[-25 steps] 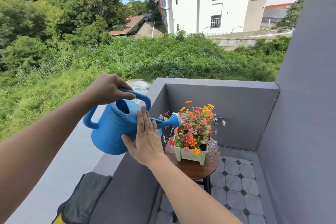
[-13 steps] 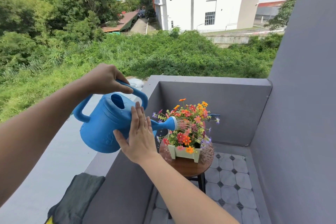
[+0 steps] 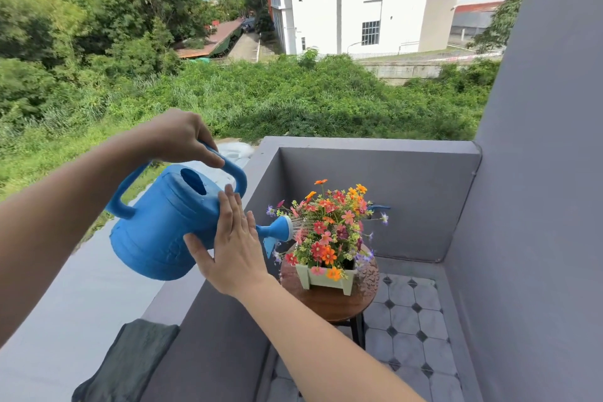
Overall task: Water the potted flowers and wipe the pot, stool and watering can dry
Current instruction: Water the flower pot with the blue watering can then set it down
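- Out on the balcony, at the left of the view, we see the left hand [image 3: 177, 137] on the top handle of a blue plastic watering can [image 3: 160, 225], its fingers [image 3: 208, 153] clenched round that handle.
- The can hangs in the air above the broad grey ledge [image 3: 58, 310], tilted with its spout pointing right and down.
- The right hand [image 3: 233, 248] lies flat against the can's side where the spout begins. Its fingers [image 3: 228, 209] are straight and close together, grasping nothing.
- The round spray head [image 3: 282, 228] at the spout's tip is just beside a bunch of orange, red and pink flowers [image 3: 332, 228], and thin streams of water run from it into the blooms.
- The flowers stand in a pale green rectangular pot [image 3: 326, 279], which rests on a round dark wooden stool [image 3: 329, 302]. We see droplets on the seat to the right of the pot.
- The stool stands on the grey-and-white tiled floor [image 3: 408, 320] in the balcony corner.
- A dark grey-green cloth [image 3: 127, 365] lies on the ledge at lower left, well apart from the can.
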`<action>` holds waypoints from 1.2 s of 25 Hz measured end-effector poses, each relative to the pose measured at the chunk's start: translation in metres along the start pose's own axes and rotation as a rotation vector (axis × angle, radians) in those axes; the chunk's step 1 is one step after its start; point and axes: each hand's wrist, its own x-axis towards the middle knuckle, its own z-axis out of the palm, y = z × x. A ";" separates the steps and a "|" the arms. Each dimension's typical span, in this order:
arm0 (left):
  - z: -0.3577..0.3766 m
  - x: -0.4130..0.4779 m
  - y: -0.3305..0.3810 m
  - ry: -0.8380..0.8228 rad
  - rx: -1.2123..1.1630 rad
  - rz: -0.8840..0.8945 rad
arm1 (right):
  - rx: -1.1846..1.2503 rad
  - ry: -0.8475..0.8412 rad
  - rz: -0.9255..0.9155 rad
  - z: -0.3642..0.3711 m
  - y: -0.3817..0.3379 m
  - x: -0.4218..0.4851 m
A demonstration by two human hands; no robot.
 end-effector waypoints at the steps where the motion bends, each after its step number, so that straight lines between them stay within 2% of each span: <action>1: -0.003 0.000 0.001 -0.020 0.002 0.001 | 0.019 0.007 -0.003 0.000 -0.003 -0.002; 4: -0.008 0.001 0.008 -0.054 0.012 0.015 | 0.052 0.037 -0.009 -0.002 -0.005 -0.005; 10: -0.012 0.009 0.022 -0.004 -0.032 0.023 | 0.023 0.118 -0.032 -0.016 0.013 0.006; 18: -0.017 0.020 0.026 0.134 -0.096 -0.051 | -0.045 0.060 -0.079 -0.038 0.033 0.040; 30: -0.014 0.023 0.042 0.037 -0.065 -0.080 | -0.006 0.100 -0.064 -0.033 0.038 0.027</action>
